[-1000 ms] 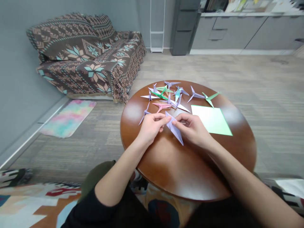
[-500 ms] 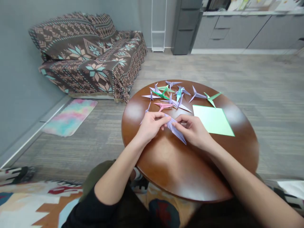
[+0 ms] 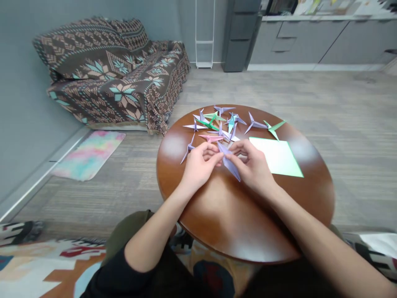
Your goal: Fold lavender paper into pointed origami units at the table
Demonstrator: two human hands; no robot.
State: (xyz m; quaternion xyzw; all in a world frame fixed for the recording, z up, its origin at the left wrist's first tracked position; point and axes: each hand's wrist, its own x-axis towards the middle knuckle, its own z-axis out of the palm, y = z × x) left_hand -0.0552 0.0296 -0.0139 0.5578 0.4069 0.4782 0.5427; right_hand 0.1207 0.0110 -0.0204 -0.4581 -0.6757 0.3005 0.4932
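A folded piece of purple origami paper (image 3: 231,167), pointed at its near end, is pinched between both hands above the round brown table (image 3: 229,223). My left hand (image 3: 203,162) is closed on its left side with thumb and fingertips. From the right, my right hand (image 3: 252,162) grips the same paper, thumb on top. Just beyond the fingers lie a pink folded paper crane (image 3: 211,138) and several purple and green ones, among them a purple crane (image 3: 190,147) left of my left hand. Fingers cover part of the held paper.
Light green square paper (image 3: 277,157) lies right of my right hand. A green crane (image 3: 274,129) and a purple crane (image 3: 254,124) sit near the table's far right edge. Past the table stand a draped sofa (image 3: 118,82) and grey cabinets (image 3: 304,45).
The purple paper has turned a little and its near tip has moved up and left. My fingers have shifted along it, both hands still gripping. The whole view has drifted slightly.
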